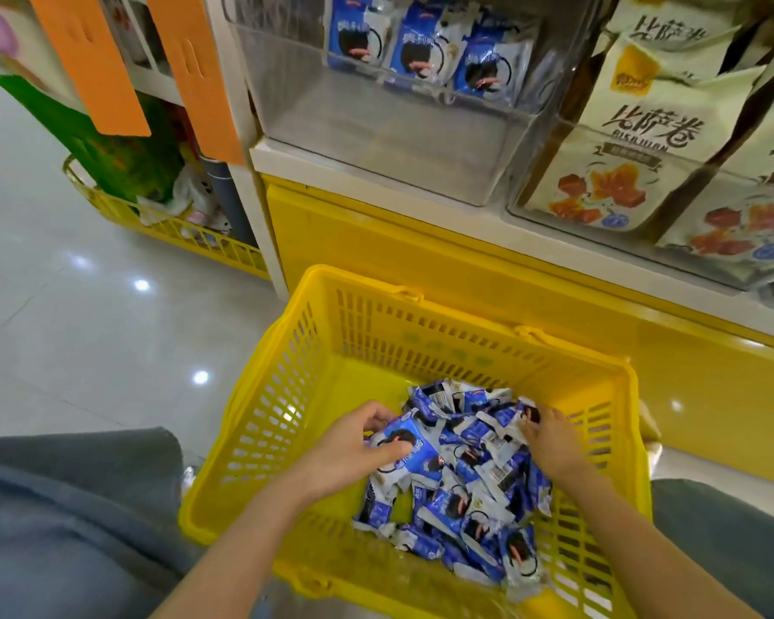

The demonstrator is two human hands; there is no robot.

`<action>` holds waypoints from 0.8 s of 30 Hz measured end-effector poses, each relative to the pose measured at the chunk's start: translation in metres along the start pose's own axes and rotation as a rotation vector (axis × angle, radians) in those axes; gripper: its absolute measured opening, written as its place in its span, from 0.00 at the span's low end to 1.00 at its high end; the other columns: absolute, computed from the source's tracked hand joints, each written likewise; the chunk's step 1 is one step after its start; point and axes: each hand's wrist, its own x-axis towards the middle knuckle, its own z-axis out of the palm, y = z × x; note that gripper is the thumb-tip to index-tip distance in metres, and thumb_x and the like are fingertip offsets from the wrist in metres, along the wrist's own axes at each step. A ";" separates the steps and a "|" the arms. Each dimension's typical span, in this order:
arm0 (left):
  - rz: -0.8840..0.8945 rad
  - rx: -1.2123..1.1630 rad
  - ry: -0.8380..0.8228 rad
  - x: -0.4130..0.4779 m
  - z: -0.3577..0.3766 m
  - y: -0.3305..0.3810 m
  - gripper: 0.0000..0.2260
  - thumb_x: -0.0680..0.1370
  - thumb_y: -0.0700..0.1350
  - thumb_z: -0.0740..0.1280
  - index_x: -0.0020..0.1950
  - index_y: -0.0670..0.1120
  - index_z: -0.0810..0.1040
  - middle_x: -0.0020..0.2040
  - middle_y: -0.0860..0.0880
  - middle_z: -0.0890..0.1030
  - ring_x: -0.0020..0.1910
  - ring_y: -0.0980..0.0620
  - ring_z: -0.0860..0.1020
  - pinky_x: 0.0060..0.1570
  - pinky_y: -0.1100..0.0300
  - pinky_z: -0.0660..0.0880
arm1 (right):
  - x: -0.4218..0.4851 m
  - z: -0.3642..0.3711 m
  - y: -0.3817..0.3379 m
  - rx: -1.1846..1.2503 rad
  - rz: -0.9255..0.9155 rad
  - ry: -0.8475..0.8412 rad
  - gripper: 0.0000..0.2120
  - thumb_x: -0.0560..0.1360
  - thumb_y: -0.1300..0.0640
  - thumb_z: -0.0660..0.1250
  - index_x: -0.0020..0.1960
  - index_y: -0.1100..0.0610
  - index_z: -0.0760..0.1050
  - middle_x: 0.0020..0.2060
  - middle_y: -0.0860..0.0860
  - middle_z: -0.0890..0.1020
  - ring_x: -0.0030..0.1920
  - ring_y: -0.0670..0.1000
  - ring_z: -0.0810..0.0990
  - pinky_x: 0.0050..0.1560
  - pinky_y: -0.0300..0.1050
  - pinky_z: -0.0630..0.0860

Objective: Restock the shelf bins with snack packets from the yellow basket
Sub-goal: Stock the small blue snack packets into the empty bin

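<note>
Packets (465, 475) heaped in basket (287, 395), basket before shelf (354, 183), bin (398, 127) above, seemingly part-filled

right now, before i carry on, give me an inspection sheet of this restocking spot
surface: glossy tiled floor, light reflections on it
job's things: yellow basket holds a pile of blue snack packets; clear shelf bin above has a few at the back, front bare
clutter: second yellow basket with mixed goods beside the shelf
hands: left hand grips one of them; right hand touches the pile, grip unclear
cables: nothing seen
surroundings: cream packets in the neighbouring bin; orange tags hanging upper left
</note>
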 end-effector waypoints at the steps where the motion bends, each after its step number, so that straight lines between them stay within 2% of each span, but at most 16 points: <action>1: -0.008 0.000 0.010 0.001 0.001 -0.001 0.11 0.73 0.50 0.70 0.52 0.52 0.72 0.56 0.53 0.76 0.59 0.57 0.72 0.52 0.64 0.70 | 0.002 0.004 0.000 -0.057 -0.009 0.002 0.25 0.81 0.50 0.55 0.73 0.63 0.58 0.69 0.61 0.66 0.68 0.60 0.65 0.66 0.51 0.63; 3: -0.021 0.005 0.034 0.004 0.001 -0.001 0.11 0.74 0.49 0.70 0.53 0.51 0.72 0.56 0.53 0.76 0.59 0.57 0.72 0.54 0.63 0.70 | 0.006 0.010 -0.001 -0.144 -0.002 0.016 0.29 0.79 0.46 0.58 0.73 0.61 0.58 0.70 0.60 0.65 0.69 0.59 0.64 0.68 0.51 0.62; 6: -0.025 -0.014 0.078 0.007 0.003 0.001 0.09 0.74 0.48 0.70 0.51 0.51 0.72 0.54 0.53 0.77 0.55 0.57 0.74 0.49 0.70 0.68 | 0.009 0.011 -0.002 -0.157 0.066 -0.035 0.38 0.73 0.39 0.65 0.73 0.60 0.59 0.71 0.59 0.62 0.71 0.60 0.61 0.70 0.52 0.62; 8: -0.031 -0.030 0.118 0.009 0.004 0.002 0.09 0.74 0.47 0.70 0.51 0.50 0.72 0.53 0.52 0.77 0.54 0.58 0.74 0.46 0.73 0.67 | 0.009 0.011 -0.003 -0.258 0.057 -0.029 0.38 0.71 0.36 0.66 0.71 0.58 0.62 0.69 0.58 0.64 0.70 0.59 0.62 0.68 0.52 0.64; 10: -0.038 -0.050 0.149 0.009 0.005 0.003 0.10 0.74 0.46 0.69 0.53 0.49 0.72 0.53 0.50 0.77 0.50 0.57 0.74 0.44 0.71 0.68 | 0.007 0.012 -0.004 -0.293 0.035 0.000 0.38 0.68 0.36 0.69 0.69 0.56 0.63 0.67 0.58 0.65 0.69 0.59 0.62 0.67 0.51 0.64; 13: -0.061 -0.118 0.178 0.008 0.006 0.006 0.10 0.74 0.46 0.69 0.51 0.48 0.70 0.53 0.48 0.78 0.47 0.53 0.76 0.43 0.64 0.71 | -0.002 0.013 -0.010 -0.100 0.049 -0.047 0.36 0.68 0.43 0.73 0.66 0.57 0.61 0.66 0.58 0.70 0.64 0.58 0.71 0.60 0.51 0.71; 16: -0.085 -0.191 0.237 0.007 0.007 0.009 0.09 0.75 0.43 0.68 0.48 0.48 0.68 0.51 0.46 0.79 0.42 0.56 0.78 0.33 0.68 0.72 | -0.017 0.005 -0.021 0.020 0.016 -0.029 0.33 0.69 0.48 0.74 0.67 0.54 0.61 0.64 0.55 0.75 0.55 0.56 0.79 0.45 0.47 0.75; 18: -0.103 -0.252 0.316 0.006 0.006 0.011 0.09 0.76 0.42 0.68 0.49 0.47 0.68 0.51 0.45 0.79 0.42 0.56 0.78 0.34 0.66 0.72 | -0.025 -0.007 -0.034 0.079 -0.074 -0.004 0.34 0.69 0.49 0.74 0.69 0.53 0.62 0.64 0.53 0.75 0.56 0.54 0.79 0.47 0.45 0.75; 21: -0.128 -0.327 0.388 0.003 0.002 0.018 0.12 0.77 0.40 0.66 0.58 0.44 0.69 0.55 0.44 0.79 0.47 0.50 0.79 0.43 0.57 0.76 | -0.039 -0.033 -0.063 0.264 -0.237 -0.076 0.33 0.68 0.51 0.75 0.69 0.55 0.67 0.63 0.52 0.75 0.61 0.53 0.76 0.58 0.44 0.72; 22: -0.129 -0.306 0.393 0.001 0.000 0.020 0.12 0.77 0.40 0.65 0.60 0.42 0.70 0.56 0.44 0.79 0.49 0.48 0.79 0.46 0.54 0.76 | -0.047 -0.041 -0.074 0.330 -0.280 -0.113 0.32 0.68 0.51 0.76 0.68 0.55 0.68 0.60 0.52 0.77 0.59 0.52 0.77 0.59 0.45 0.74; 24: -0.108 -0.263 0.396 -0.003 -0.001 0.027 0.12 0.77 0.40 0.65 0.60 0.41 0.71 0.55 0.43 0.79 0.50 0.47 0.79 0.48 0.54 0.75 | -0.065 -0.058 -0.095 0.440 -0.325 -0.164 0.29 0.65 0.52 0.77 0.62 0.52 0.70 0.54 0.51 0.79 0.52 0.49 0.81 0.50 0.44 0.79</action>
